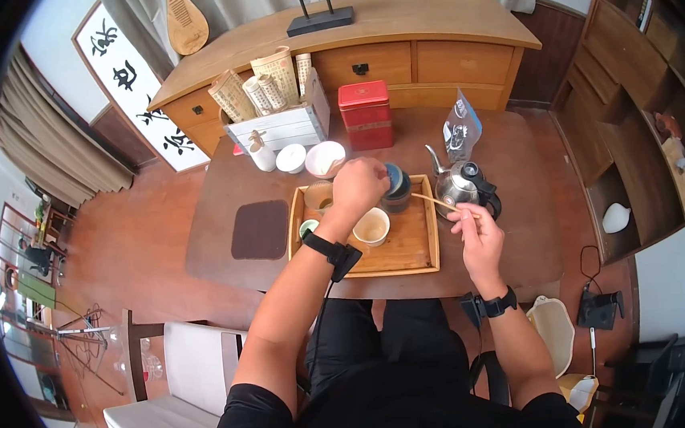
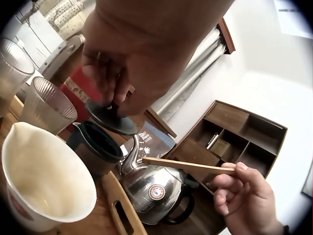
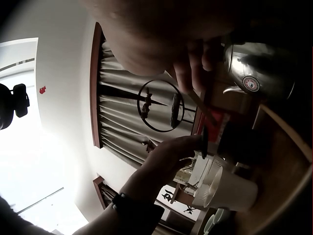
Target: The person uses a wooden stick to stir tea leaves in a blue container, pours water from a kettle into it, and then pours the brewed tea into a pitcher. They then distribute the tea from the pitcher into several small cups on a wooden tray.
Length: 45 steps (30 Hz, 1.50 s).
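Note:
My left hand (image 1: pixel 359 187) pinches the knob of a dark round lid (image 2: pixel 110 119), holding it tilted just above the dark teapot (image 2: pixel 97 147). The pot's open mouth shows in the left wrist view. In my right hand (image 1: pixel 480 239) is a thin wooden stick (image 2: pixel 190 165), gripped near one end between thumb and fingers. Its far tip points left toward the pot and overlaps the kettle in the left wrist view. A white spouted pitcher (image 1: pixel 372 228) stands in front of the pot, with a little pale liquid or stain at its bottom.
A wooden tray (image 1: pixel 433 243) carries the pot, pitcher, ribbed glass (image 2: pixel 48 105) and small green cup (image 1: pixel 309 228). Right of it stands a steel kettle (image 1: pixel 459 182), with a plastic bag (image 1: pixel 462 130) behind. A red tin (image 1: pixel 366 119), white bowls and a scroll box (image 1: pixel 279 126) stand farther back.

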{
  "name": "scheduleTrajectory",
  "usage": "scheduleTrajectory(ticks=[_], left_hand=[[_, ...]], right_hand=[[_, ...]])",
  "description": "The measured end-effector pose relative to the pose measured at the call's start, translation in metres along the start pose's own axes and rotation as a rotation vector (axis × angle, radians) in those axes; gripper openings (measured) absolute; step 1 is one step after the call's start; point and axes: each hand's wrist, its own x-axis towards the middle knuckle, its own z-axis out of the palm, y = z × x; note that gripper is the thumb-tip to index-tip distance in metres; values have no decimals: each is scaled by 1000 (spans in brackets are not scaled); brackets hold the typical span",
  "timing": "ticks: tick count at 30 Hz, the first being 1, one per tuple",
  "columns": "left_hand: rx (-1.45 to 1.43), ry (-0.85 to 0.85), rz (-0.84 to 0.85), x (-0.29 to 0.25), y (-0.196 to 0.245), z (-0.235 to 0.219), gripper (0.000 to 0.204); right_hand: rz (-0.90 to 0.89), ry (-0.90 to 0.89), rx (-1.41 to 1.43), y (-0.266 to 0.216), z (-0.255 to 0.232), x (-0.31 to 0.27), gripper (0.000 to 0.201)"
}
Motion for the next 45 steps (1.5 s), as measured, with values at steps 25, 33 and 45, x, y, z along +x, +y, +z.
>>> scheduleTrajectory(ticks=[25, 33, 45], left_hand=[[241, -8, 121, 8, 0, 34, 20], [129, -16, 117, 4, -6, 24, 23], [-272, -203, 523, -60, 66, -8, 30]], right_hand=[[186, 64, 209, 19, -30, -30, 25], [294, 101, 345, 24, -23, -27, 29], [-15, -82, -72, -23, -1, -25, 16]])
